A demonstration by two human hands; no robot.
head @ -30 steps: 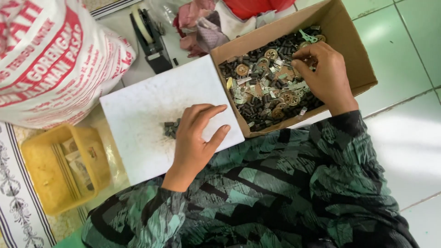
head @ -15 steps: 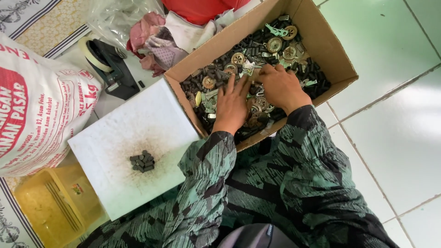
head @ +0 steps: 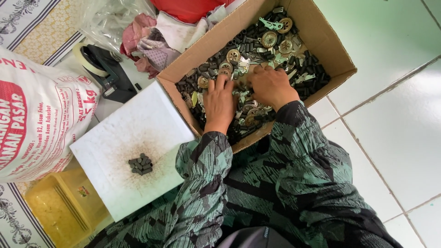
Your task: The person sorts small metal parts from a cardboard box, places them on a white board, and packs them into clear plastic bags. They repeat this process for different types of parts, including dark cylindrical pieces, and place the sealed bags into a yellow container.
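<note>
Compared with half a second earlier, little is changed: both hands are still set side by side in the cardboard box (head: 331, 54), and the small heap on the board is unmoved. A second ago, the left hand lay flat on the board and only the right was in the box.

The left hand (head: 219, 102) is laid palm down on the loose parts (head: 257, 41), fingers spread and extended toward the far wall of the box; nothing can be seen gripped in it. The right hand (head: 272, 86) is curled, its fingertips pressed into the parts; whether anything is pinched cannot be told.

The box is of plain brown corrugated card, rectangular, its long axis running diagonally from lower left to upper right. It is filled with short dark cylindrical pieces, round brass-coloured toothed discs and thin pale metal stampings.

Beside the box's left corner a white square board (head: 115, 138) is seen, smudged grey, and on it a compact cluster of dark cylinders (head: 140, 164). A printed white sack (head: 36, 119), a yellow plastic basket (head: 55, 213) and a black tape dispenser (head: 108, 71) lie to the left.
</note>
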